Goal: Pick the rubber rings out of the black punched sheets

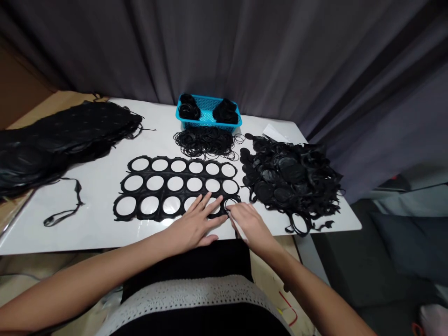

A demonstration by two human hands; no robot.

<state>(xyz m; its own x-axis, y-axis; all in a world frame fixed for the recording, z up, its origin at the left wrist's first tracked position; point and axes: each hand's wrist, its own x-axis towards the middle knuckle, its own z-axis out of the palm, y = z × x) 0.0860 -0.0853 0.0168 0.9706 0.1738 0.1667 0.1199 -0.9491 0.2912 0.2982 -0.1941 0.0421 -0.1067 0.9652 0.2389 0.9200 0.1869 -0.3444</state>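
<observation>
A black rubber sheet (pixel 161 184) with three rows of round holes lies flat on the white table (pixel 94 186). My left hand (pixel 196 221) is spread over the sheet's lower right part, fingers apart, pressing on it. At the sheet's lower right corner, my right hand (pixel 250 224) is closed around a slim pale tool (pixel 239 228), its tip near the edge of the last hole. Thin black rings (pixel 206 141) lie in a loose pile beyond the sheet. To the right is a heap of black scraps and discs (pixel 290 175).
A blue basket (pixel 209 125) holding two black bundles stands at the back of the table. Stacked black sheets (pixel 66 137) cover the left side. A black strip (pixel 77 191) lies at left, and white paper (pixel 275 133) sits behind the scrap heap.
</observation>
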